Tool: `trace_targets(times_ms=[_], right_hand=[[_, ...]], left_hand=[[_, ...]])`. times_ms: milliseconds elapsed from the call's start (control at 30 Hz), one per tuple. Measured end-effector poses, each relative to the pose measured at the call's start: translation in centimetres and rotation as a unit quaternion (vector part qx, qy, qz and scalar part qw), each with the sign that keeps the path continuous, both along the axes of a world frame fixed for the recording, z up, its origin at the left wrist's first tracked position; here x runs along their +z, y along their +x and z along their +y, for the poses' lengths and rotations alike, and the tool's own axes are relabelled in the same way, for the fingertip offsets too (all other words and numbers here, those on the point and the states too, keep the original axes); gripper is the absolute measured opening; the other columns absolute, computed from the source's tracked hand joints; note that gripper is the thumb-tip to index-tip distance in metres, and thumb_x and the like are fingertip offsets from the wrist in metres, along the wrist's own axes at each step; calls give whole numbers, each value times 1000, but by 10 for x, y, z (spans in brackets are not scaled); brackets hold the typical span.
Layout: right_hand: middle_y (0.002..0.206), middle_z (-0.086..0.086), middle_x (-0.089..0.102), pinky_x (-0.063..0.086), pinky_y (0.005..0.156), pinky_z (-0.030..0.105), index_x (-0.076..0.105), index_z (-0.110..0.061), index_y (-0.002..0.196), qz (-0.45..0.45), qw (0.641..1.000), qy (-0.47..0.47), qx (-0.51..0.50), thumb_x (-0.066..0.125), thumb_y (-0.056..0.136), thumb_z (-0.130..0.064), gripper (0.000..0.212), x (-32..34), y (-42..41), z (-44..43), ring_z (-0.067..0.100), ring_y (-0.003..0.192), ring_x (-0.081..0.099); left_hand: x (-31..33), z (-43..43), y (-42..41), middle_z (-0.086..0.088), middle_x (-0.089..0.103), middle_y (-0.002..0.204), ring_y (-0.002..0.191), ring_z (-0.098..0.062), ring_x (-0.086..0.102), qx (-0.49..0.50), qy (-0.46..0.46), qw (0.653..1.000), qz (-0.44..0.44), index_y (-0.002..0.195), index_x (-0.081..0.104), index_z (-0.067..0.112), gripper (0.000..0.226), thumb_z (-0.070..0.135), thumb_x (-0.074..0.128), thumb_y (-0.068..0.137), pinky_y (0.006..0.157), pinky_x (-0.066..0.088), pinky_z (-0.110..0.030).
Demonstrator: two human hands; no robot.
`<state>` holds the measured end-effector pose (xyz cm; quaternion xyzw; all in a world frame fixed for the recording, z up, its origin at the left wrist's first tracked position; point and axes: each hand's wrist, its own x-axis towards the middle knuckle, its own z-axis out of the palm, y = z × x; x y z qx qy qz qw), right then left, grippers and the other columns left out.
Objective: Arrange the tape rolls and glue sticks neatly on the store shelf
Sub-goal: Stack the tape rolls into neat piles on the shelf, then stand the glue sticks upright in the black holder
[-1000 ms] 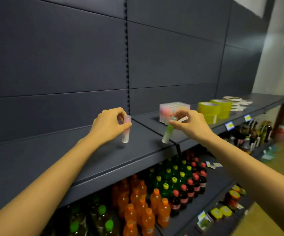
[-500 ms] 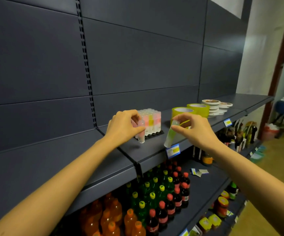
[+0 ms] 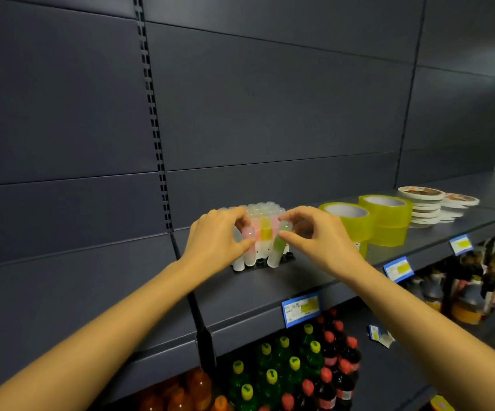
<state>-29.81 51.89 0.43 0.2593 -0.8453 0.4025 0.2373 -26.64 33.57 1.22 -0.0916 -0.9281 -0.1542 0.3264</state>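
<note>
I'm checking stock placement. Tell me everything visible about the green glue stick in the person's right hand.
The green glue stick is a small translucent plastic tube: frosted cap, green middle, whitish base. It leans slightly at the front right of the packed block of glue sticks on the shelf. The right hand pinches its upper part between thumb and fingertips. Its base reaches the black tray; whether it is seated cannot be told.
</note>
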Motion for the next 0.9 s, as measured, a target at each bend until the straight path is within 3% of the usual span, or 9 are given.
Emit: trace_targets(times_ms=[133, 233, 367, 533, 700, 900], right_hand=[[94, 0, 66, 53, 80, 36, 68, -18, 102, -3, 999, 1, 33, 72, 80, -19, 22, -4, -17, -3, 14, 80, 62], [94, -5, 63, 53, 79, 33, 67, -19, 104, 5, 998, 11, 54, 71, 82, -22, 23, -8, -29, -6, 12, 78, 62], [92, -6, 62, 53, 79, 34, 65, -19, 104, 18, 996, 14, 84, 71, 82, -22, 23, -7, -41, -10, 12, 76, 60], [89, -2, 65, 51, 76, 35, 61, -21, 98, 22, 993, 52, 107, 69, 83, -31, 20, -9, -53, -13, 17, 81, 62], [104, -1, 56, 38, 65, 30, 66, -22, 103, 146, 966, 198, 74, 49, 93, -45, 30, 0, -58, -17, 20, 102, 53], [106, 2, 52, 33, 62, 31, 68, -15, 99, 193, 931, 301, 78, 36, 96, -52, 49, 27, -59, -22, 22, 104, 49]], left_hand=[[-3, 7, -2, 11, 50, 75, 79, -15, 48, 47, -70, 996, 40, 91, 62, 21, 18, 35, 65, 81, 68, 28, -25], [-5, 13, -7, 2, 57, 104, 99, -19, 49, 89, -172, 979, 61, 104, 64, 19, 27, 39, 59, 86, 74, 24, -25], [-5, 18, -13, 1, 51, 113, 104, -19, 44, 123, -196, 973, 19, 115, 62, 19, 34, 40, 51, 91, 79, 26, -26], [-5, 23, -9, 1, 51, 121, 110, -18, 44, 153, -182, 971, -10, 121, 61, 22, 37, 39, 46, 93, 87, 28, -28], [-1, 21, 10, 2, 37, 146, 131, -16, 35, 196, -160, 967, -31, 132, 53, 22, 43, 41, 45, 94, 100, 31, -32], [0, 0, 63, 0, 54, 130, 122, -18, 46, 321, -83, 943, -24, 123, 59, 15, 37, 35, 46, 95, 96, 40, -35]])
